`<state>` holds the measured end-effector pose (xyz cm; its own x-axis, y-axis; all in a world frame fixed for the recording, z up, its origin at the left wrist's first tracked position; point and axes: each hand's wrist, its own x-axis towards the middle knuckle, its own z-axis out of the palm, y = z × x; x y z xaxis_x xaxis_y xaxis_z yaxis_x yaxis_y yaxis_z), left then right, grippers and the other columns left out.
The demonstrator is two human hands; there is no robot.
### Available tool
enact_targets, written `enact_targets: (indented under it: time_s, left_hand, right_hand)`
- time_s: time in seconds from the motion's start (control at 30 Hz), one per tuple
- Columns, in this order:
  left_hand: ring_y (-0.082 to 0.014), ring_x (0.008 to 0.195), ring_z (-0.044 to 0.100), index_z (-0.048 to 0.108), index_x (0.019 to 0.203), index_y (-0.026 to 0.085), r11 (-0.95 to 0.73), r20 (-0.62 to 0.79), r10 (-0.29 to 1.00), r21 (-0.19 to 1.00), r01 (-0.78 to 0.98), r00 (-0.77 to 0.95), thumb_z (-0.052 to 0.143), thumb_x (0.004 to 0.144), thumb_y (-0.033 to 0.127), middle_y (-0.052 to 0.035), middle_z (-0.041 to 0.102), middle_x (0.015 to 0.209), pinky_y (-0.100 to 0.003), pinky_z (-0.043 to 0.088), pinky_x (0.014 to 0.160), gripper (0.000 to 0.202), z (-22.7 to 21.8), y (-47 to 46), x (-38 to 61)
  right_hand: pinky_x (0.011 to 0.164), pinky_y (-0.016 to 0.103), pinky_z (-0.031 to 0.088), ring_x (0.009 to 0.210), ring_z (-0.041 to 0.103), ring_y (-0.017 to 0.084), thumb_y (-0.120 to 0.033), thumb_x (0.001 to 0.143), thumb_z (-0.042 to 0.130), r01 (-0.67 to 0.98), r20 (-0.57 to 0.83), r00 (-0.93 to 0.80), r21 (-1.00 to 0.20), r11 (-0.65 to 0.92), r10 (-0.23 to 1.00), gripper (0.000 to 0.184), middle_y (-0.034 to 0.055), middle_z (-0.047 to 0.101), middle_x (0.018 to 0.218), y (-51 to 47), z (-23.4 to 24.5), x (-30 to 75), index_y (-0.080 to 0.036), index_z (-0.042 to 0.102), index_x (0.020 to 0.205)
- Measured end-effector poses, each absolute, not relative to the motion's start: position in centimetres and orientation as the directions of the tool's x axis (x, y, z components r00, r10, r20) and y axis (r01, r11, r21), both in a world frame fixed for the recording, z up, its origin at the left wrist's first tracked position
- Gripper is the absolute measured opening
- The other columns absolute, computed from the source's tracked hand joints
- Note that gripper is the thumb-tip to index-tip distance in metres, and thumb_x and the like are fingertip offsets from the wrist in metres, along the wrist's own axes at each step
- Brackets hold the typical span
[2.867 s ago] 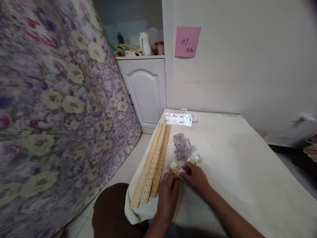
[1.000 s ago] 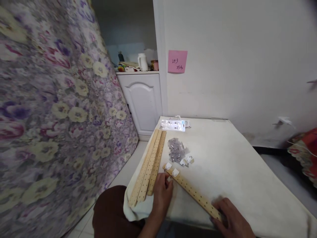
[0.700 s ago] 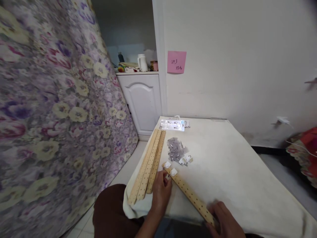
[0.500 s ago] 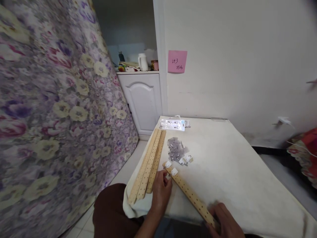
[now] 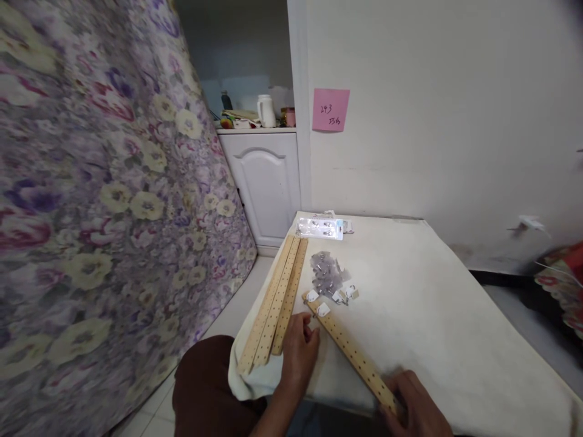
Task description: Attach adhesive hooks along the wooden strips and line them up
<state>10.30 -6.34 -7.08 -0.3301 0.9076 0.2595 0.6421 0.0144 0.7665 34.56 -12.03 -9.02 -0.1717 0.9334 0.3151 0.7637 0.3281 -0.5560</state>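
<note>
My right hand [image 5: 415, 405] grips the near end of a wooden strip with rows of holes [image 5: 350, 352], which slants away across the cloth. At its far end sit two white tags, one at the tip [image 5: 312, 296] and one a little nearer [image 5: 323, 309], each seemingly tied to a small metal piece. My left hand [image 5: 300, 349] is beside the strip, just below the nearer tag, with its fingers curled in; what they hold, if anything, is hidden. Beyond the strip lie two more white tags [image 5: 350, 292] and a pile of small clear bags with metal parts [image 5: 325, 273].
Several similar wooden strips [image 5: 276, 303] lie along the left edge of the cloth-covered table [image 5: 401, 303]. A clear blister pack [image 5: 319, 228] is at the back. A floral curtain [image 5: 113, 212] hangs on the left, by a white cabinet [image 5: 264, 185]; a wall [image 5: 410, 121] stands behind.
My left hand has drawn slightly back from the nearer tag, its fingers more curled. My right hand keeps its grip on the strip. The view has shifted a little.
</note>
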Motion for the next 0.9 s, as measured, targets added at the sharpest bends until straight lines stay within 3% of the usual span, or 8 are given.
enact_targets:
  time_s: [0.17,0.57,0.77,0.9]
  left_hand:
    - [-0.0155,0.068,0.054,0.053,0.097,0.02,0.018,0.253,0.91,0.767,0.641,-0.328,0.051,0.076,0.02,0.0004,0.054,0.079,-0.028,0.043,0.065,0.021,-7.3,-6.4,10.3]
    - [-0.015,0.068,0.053,0.054,0.095,0.02,0.006,0.251,0.916,0.772,0.635,-0.314,0.05,0.077,0.02,-0.0005,0.054,0.081,-0.029,0.045,0.067,0.019,-7.1,-6.4,10.2]
    - [-0.0149,0.069,0.052,0.054,0.094,0.02,0.014,0.239,0.919,0.774,0.633,-0.313,0.049,0.077,0.02,-0.0007,0.054,0.082,-0.028,0.044,0.066,0.018,-6.9,-6.4,10.2]
    - [-0.0151,0.069,0.053,0.054,0.095,0.02,0.022,0.227,0.923,0.774,0.632,-0.31,0.049,0.078,0.021,-0.001,0.054,0.082,-0.028,0.044,0.065,0.018,-6.8,-6.4,10.2]
  right_hand:
    - [0.063,0.026,0.051,0.074,0.061,0.018,-0.027,0.074,0.057,0.792,0.219,-0.225,-0.527,0.309,0.949,0.006,0.0015,0.059,0.081,-10.9,-7.9,33.9,-0.024,0.056,0.079]
    - [0.066,0.029,0.052,0.078,0.062,0.02,-0.028,0.074,0.058,0.797,0.166,-0.2,-0.546,0.258,0.966,0.009,0.0034,0.06,0.086,-10.4,-8.4,32.8,-0.024,0.057,0.082]
    - [0.066,0.027,0.051,0.076,0.061,0.018,-0.034,0.075,0.06,0.73,0.102,-0.254,-0.633,0.26,0.962,0.019,0.0022,0.06,0.09,-10.0,-7.3,33.3,-0.025,0.057,0.091]
    - [0.059,0.027,0.047,0.064,0.058,0.016,-0.034,0.083,0.05,0.675,0.033,-0.32,-0.693,0.253,0.947,0.014,-0.0004,0.06,0.074,-7.3,-5.7,34.0,-0.023,0.056,0.09]
